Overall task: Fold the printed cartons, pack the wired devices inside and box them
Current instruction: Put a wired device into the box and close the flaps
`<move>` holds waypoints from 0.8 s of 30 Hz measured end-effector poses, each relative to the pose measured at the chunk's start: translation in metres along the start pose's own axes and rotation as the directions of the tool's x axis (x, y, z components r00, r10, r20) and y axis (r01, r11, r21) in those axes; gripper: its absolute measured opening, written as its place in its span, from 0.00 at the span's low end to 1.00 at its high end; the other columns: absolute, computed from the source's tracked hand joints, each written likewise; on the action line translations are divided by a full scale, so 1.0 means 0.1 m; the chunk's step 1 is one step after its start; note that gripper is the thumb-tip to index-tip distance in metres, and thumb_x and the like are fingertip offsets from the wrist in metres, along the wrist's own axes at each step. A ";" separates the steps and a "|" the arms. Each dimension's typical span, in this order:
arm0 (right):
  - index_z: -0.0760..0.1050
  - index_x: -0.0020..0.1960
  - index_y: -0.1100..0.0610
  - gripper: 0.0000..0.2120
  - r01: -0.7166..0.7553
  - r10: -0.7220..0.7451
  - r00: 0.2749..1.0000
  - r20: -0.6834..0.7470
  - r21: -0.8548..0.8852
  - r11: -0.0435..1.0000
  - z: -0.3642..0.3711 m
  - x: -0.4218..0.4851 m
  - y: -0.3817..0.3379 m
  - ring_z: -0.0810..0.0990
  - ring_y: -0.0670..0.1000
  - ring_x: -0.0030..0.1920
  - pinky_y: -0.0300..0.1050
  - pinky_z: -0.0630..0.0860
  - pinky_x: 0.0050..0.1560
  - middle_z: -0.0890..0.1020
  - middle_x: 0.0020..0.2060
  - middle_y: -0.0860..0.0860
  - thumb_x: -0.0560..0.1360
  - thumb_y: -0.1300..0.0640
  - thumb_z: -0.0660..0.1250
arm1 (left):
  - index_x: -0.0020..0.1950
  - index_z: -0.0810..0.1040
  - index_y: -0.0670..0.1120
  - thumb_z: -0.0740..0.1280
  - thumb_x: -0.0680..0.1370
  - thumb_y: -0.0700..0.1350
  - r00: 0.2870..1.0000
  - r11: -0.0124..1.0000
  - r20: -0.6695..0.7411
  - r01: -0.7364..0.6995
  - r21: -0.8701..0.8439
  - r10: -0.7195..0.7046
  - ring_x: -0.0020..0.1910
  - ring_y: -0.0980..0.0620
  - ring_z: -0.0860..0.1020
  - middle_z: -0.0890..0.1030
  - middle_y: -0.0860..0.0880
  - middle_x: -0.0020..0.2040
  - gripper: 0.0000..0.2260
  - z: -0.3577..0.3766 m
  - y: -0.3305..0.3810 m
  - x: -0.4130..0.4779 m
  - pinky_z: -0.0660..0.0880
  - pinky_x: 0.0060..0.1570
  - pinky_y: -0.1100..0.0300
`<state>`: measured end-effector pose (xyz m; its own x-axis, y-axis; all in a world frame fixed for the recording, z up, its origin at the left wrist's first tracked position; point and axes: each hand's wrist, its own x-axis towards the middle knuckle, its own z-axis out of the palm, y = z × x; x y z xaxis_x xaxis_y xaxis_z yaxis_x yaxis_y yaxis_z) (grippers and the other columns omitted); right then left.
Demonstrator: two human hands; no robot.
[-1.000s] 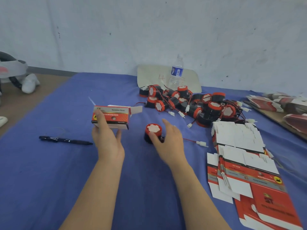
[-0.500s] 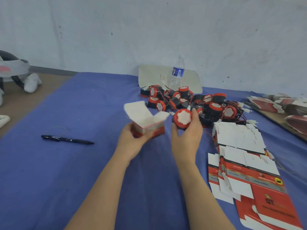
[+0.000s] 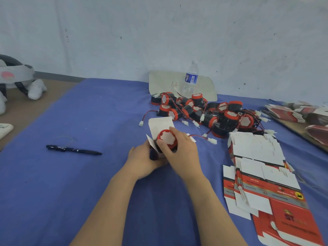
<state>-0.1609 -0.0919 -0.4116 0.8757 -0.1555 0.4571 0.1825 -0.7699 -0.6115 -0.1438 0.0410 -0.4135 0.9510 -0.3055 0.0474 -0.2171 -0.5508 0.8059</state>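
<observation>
At the centre of the blue counter (image 3: 88, 112), the left grip (image 3: 143, 160) clasped an open carton (image 3: 160, 124); the right grip (image 3: 182, 150) clamped a device (image 3: 167, 138) at its mouth. Loose devices (image 3: 204, 110) and a bottle (image 3: 190, 79) sat beyond, flat cartons (image 3: 257, 157) right, pen (image 3: 72, 149) left, white wall (image 3: 159, 32) behind.

Small carton (image 3: 160, 124), white flaps open, held by the left hand (image 3: 143, 160), round red-rimmed white-faced device (image 3: 167, 139) seemingly partway into its mouth, gripped by the right hand (image 3: 182, 150), wire (image 3: 197, 136) trailing right to a white plug (image 3: 212, 140), heap of like devices (image 3: 204, 112) behind, flat printed cartons (image 3: 257, 157) stacked right.
</observation>
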 end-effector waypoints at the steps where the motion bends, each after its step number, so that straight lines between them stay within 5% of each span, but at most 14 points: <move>1: 0.71 0.68 0.51 0.26 -0.011 0.010 1.000 -0.011 -0.022 1.000 -0.01 0.01 0.00 0.74 0.49 0.58 0.48 0.69 0.63 0.79 0.58 0.47 0.74 0.40 0.66 | 0.60 0.71 0.57 0.72 0.72 0.54 1.000 1.000 -0.004 -0.006 -0.008 0.006 0.59 0.50 0.76 0.80 0.55 0.58 0.18 0.00 0.01 0.00 0.66 0.67 0.46; 7: 0.76 0.62 0.51 0.23 0.012 -0.016 0.999 -0.033 -0.108 0.994 -0.05 0.03 0.00 0.76 0.50 0.52 0.51 0.69 0.60 0.82 0.49 0.47 0.73 0.38 0.64 | 0.51 0.69 0.63 0.73 0.72 0.55 1.000 1.000 -0.008 -0.018 -0.014 0.018 0.60 0.50 0.76 0.79 0.58 0.54 0.15 0.00 0.03 -0.02 0.66 0.67 0.45; 11: 0.75 0.59 0.49 0.22 -0.026 0.028 1.000 0.009 -0.181 0.983 -0.01 0.01 0.00 0.76 0.52 0.50 0.47 0.65 0.58 0.82 0.47 0.47 0.72 0.36 0.64 | 0.63 0.72 0.54 0.72 0.73 0.53 1.000 1.000 0.011 -0.004 0.014 0.004 0.59 0.50 0.76 0.80 0.54 0.58 0.21 0.02 0.01 -0.02 0.68 0.66 0.47; 15: 0.69 0.48 0.50 0.20 -0.100 0.108 0.994 0.021 -0.228 0.968 0.03 0.01 -0.04 0.73 0.52 0.47 0.45 0.59 0.55 0.80 0.43 0.47 0.72 0.34 0.61 | 0.60 0.74 0.56 0.68 0.70 0.57 0.997 1.000 0.073 -0.009 -0.029 0.011 0.58 0.51 0.77 0.81 0.54 0.56 0.19 0.01 0.04 -0.01 0.68 0.66 0.48; 19: 0.79 0.45 0.55 0.24 -0.079 0.058 0.996 -0.071 -0.350 0.933 0.02 0.01 -0.07 0.68 0.52 0.58 0.47 0.55 0.59 0.77 0.51 0.47 0.80 0.40 0.52 | 0.55 0.77 0.59 0.62 0.75 0.59 0.994 0.990 0.109 0.040 -0.137 -0.026 0.60 0.50 0.75 0.81 0.56 0.53 0.11 0.02 0.05 0.00 0.65 0.69 0.45; 24: 0.81 0.48 0.53 0.22 -0.041 0.030 0.999 -0.033 -0.427 0.903 -0.03 0.00 -0.06 0.68 0.51 0.59 0.46 0.53 0.57 0.77 0.53 0.46 0.82 0.46 0.50 | 0.60 0.76 0.58 0.56 0.79 0.62 0.992 0.967 -0.013 0.122 -0.224 -0.128 0.63 0.50 0.73 0.80 0.54 0.57 0.16 0.12 0.09 0.03 0.61 0.71 0.47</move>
<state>-0.1634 -0.0896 -0.4060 0.8655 -0.1984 0.4599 -0.0615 -0.9533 -0.2956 -0.1454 0.0254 -0.4133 0.9737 -0.2226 -0.0482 -0.0451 -0.3961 0.9171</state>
